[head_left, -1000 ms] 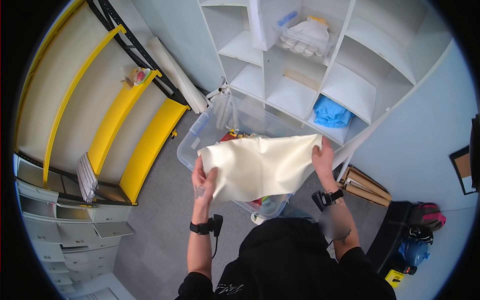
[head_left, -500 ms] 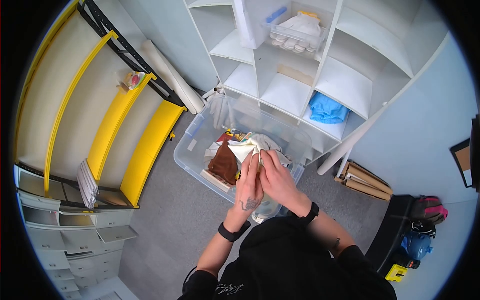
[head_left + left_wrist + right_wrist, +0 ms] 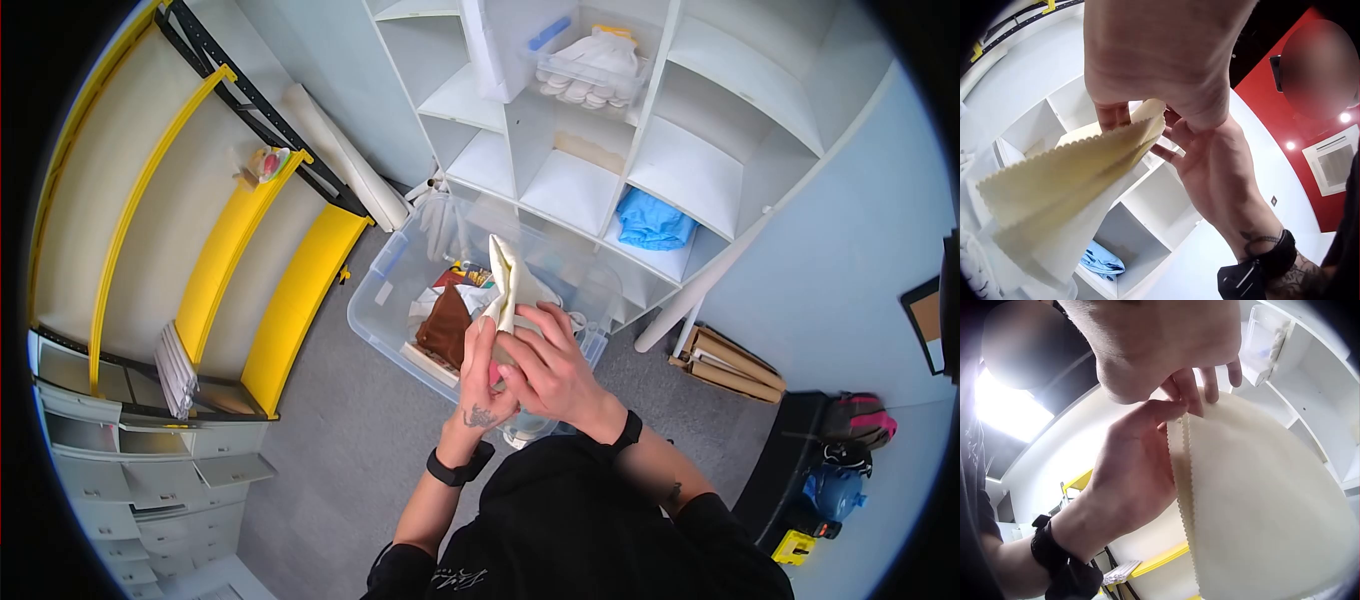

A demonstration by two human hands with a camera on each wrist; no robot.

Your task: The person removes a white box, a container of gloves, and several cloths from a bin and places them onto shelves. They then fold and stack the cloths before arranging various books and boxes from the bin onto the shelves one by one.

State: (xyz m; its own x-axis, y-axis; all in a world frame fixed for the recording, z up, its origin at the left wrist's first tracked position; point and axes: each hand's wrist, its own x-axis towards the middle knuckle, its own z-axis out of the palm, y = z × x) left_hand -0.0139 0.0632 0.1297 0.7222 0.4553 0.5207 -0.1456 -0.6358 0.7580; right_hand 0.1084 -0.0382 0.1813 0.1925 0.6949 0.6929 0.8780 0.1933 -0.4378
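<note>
A cream cloth (image 3: 503, 285) with a scalloped edge is folded into a narrow, upright shape above the plastic bin (image 3: 385, 325). My left hand (image 3: 478, 378) grips its lower end, thumb and fingers closing on the gathered edges. Beside it, my right hand (image 3: 560, 375) pinches the same end with bent fingers, the two hands touching. In the left wrist view the cloth (image 3: 1066, 194) fans out from the fingers, two layers apart at the scalloped rim. The right wrist view shows its broad smooth face (image 3: 1260, 500) hanging below both hands.
Inside the bin lie a brown cloth (image 3: 445, 325) and several mixed items. Behind it stands a white cubby shelf (image 3: 575, 190) with a folded blue cloth (image 3: 655, 218) and a clear box of white gloves (image 3: 595, 70). Yellow shelving (image 3: 235, 215) is at left, cardboard (image 3: 730, 365) at right.
The cloth was spread wide between both hands; the hands have since come together and folded it. Over the last half second its free end has swung up, away from the body.
</note>
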